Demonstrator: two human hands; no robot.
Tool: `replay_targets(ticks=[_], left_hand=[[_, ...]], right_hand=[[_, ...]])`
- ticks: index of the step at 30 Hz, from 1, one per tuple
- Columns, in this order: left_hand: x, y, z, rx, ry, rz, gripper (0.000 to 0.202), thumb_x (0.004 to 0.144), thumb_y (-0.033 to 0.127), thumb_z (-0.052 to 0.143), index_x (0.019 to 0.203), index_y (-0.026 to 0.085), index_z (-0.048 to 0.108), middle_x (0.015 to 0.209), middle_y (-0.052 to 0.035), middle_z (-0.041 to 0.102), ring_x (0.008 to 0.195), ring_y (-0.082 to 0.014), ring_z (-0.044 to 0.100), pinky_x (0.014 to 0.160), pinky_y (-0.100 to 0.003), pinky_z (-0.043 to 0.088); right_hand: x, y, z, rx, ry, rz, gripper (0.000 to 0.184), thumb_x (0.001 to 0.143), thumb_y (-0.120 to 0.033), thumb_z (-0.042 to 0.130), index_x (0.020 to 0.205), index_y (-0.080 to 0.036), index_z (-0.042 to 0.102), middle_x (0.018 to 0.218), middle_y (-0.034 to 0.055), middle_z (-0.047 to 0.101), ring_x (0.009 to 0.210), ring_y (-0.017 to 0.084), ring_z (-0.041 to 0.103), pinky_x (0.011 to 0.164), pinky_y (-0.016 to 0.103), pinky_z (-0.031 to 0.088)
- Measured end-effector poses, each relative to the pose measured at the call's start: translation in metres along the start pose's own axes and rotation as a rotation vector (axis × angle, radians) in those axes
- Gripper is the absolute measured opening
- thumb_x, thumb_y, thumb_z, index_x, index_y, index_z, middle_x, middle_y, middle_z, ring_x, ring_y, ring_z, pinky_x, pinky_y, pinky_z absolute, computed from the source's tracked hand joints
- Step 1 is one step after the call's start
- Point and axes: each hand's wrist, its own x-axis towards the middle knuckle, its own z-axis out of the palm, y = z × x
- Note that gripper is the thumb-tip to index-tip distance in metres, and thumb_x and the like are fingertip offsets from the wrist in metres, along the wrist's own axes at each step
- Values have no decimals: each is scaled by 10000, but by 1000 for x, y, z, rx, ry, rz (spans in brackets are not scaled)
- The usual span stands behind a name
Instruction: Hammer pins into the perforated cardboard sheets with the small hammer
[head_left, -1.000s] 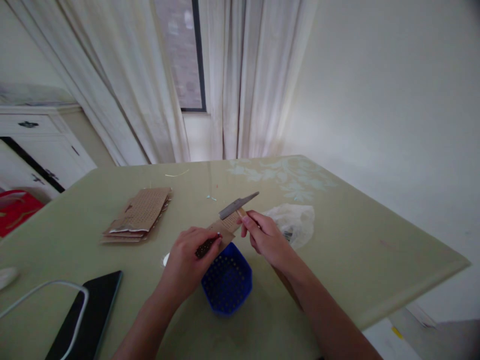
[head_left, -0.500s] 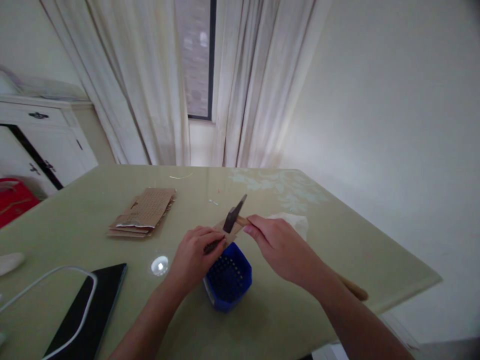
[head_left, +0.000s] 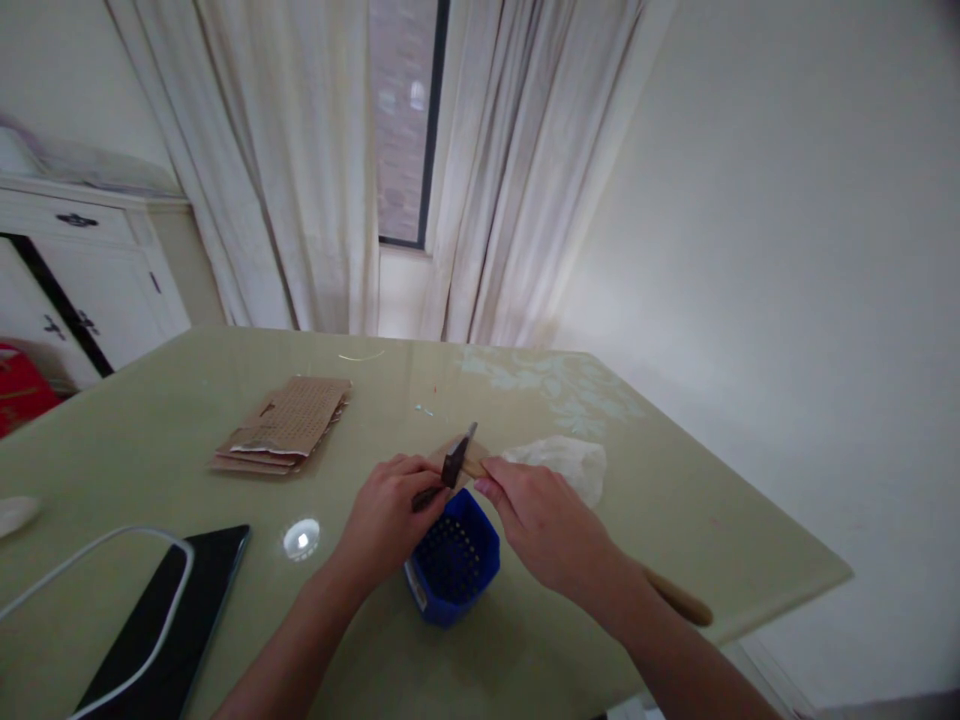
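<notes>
The person's right hand (head_left: 546, 520) grips a wooden-handled, dark-metal hammer (head_left: 455, 463), its head at twelve o'clock from a blue, perforated plastic basket (head_left: 452, 603). The left hand (head_left: 388, 508) pinches a dark, partly hidden object (head_left: 424, 498).

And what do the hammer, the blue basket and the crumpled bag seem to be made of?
Hammer: head probably metal, dark gray and dull; handle apparently wood, tan and matte.
Blue basket: likely molded plastic, evenly colored, with regular holes.
Crumpled bag: probably thin plastic film, whitish and translucent, with soft creases.
</notes>
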Motion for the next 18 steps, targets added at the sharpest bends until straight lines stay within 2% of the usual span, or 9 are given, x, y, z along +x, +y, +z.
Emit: replay_targets(ticks=[5, 9, 11, 18], left_hand=[[-2, 0, 2, -13, -28, -88, 117, 934, 287, 762, 1010, 239, 838, 1066, -78, 836, 997, -279, 760, 965, -455, 577], [-3, -1, 3, -35, -34, -151, 333, 860, 280, 854, 1183, 234, 787, 1226, -90, 797, 1117, -305, 745, 1015, -458, 570], [-4, -1, 3, -56, -28, -156, 397, 859, 249, 848, 1247, 251, 763, 1290, -84, 775, 1160, -296, 738, 1043, -442, 563], [-5, -2, 4, -96, -25, -167, 409, 863, 233, 832, 1264, 238, 750, 1304, -100, 757, 1191, -305, 722, 1079, -468, 557]], right_hand=[[-1, -2, 5, 21, 33, 29, 272, 1162, -291, 421, 1137, -208, 679, 1021, 108, 807, 913, 276, 758, 754, 345, 423], [1, -2, 17, -93, -68, 48, 303, 1160, -316, 432, 1074, -197, 696, 972, 129, 809, 858, 286, 762, 698, 345, 415], [2, -2, 22, -85, -63, 37, 301, 1162, -313, 432, 1066, -201, 694, 978, 124, 810, 860, 276, 762, 697, 339, 415], [7, 9, 26, 25, -52, 16, 258, 1135, -292, 493, 1003, -202, 696, 910, 91, 779, 805, 235, 709, 706, 320, 392]])
